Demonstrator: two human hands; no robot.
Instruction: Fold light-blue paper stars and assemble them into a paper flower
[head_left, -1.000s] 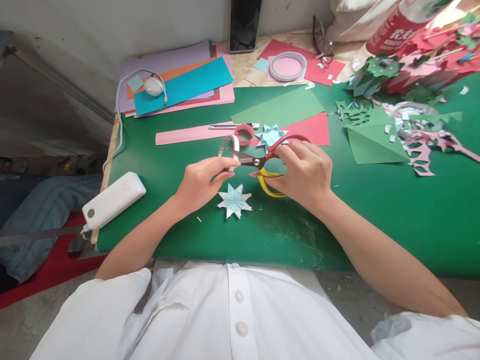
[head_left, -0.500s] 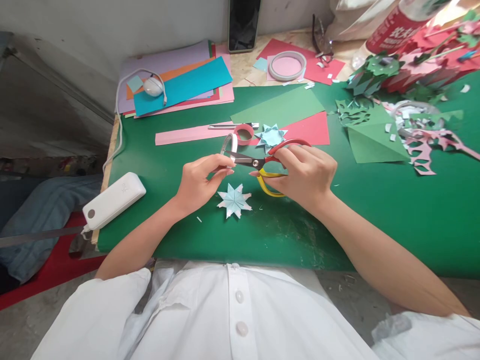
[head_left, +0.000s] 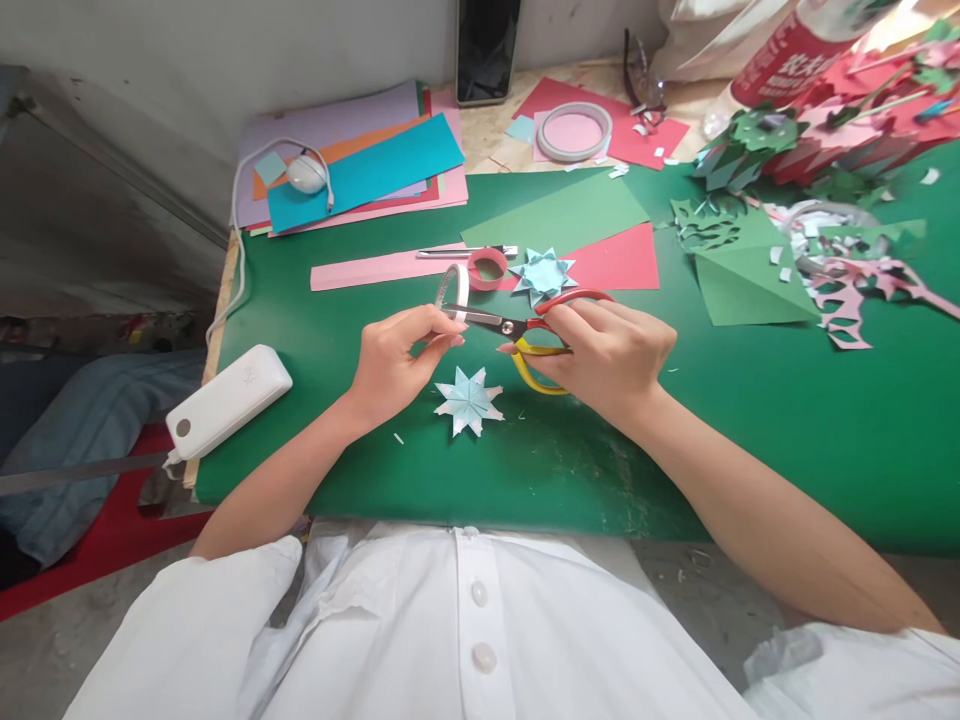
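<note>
Over the last second the loops of the scissors [head_left: 510, 328] have drawn closer and the metal blades have come nearly together at the tape roll [head_left: 463, 290], which suggests a snip in progress. The right hand [head_left: 615, 340] has its fingers curled through the red and yellow loops, while the left hand [head_left: 394, 365] pinches the low edge of the roll, a thin white ring on edge, with thumb and forefinger almost meeting. Nearer the body, a crisply folded pale-blue paper star [head_left: 469, 402] with whitish tips lies on the smooth green worktop [head_left: 337, 470].
</note>
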